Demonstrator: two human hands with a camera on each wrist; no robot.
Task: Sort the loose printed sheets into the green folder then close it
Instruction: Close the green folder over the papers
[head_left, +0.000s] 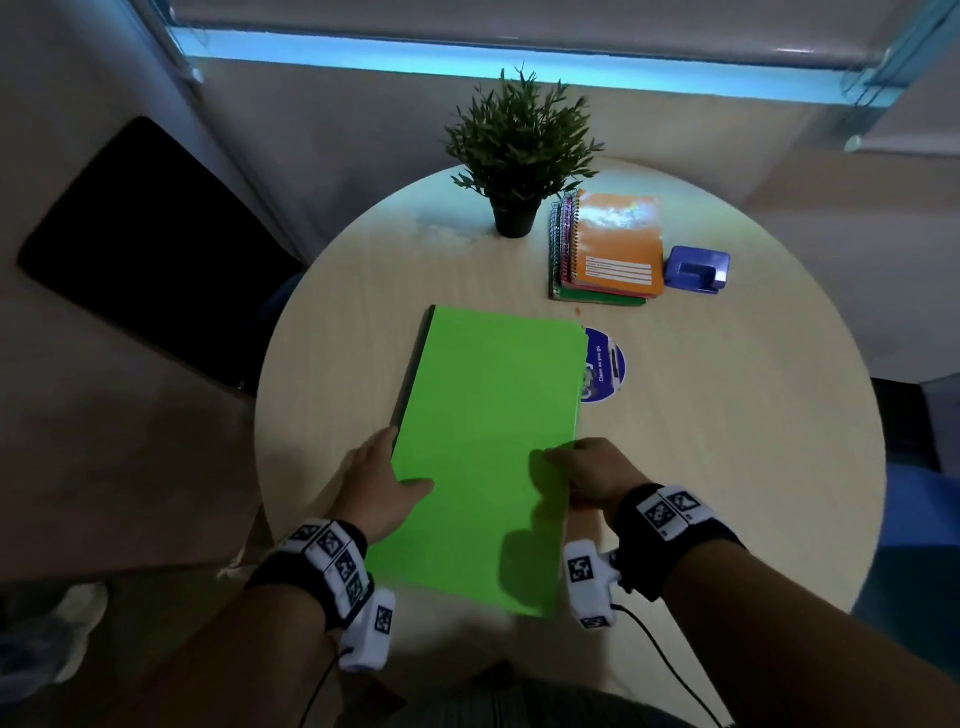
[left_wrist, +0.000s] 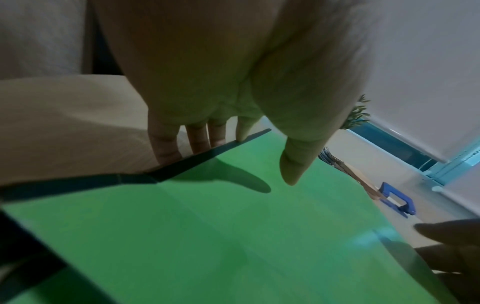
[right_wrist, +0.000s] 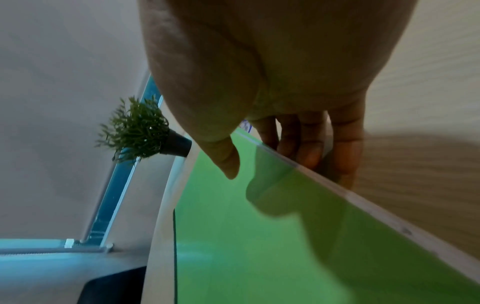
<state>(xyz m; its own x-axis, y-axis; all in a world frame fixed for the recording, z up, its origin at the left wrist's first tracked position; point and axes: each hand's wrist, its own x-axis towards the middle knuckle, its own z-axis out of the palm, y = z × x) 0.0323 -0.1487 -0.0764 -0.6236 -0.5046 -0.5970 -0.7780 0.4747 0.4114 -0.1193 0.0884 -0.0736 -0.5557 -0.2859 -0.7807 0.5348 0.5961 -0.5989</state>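
The green folder lies closed, lengthwise on the round table, its dark spine to the left and its near end past the table's front edge. My left hand grips the spine edge, thumb on the cover and fingers underneath. My right hand grips the opposite long edge the same way, thumb on top. In the right wrist view a pale strip runs along that edge of the folder. No loose sheets show on the table.
At the back of the table stand a potted plant, a stack of spiral notebooks and a blue hole punch. A round blue sticker lies partly under the folder's right side. A black chair stands to the left.
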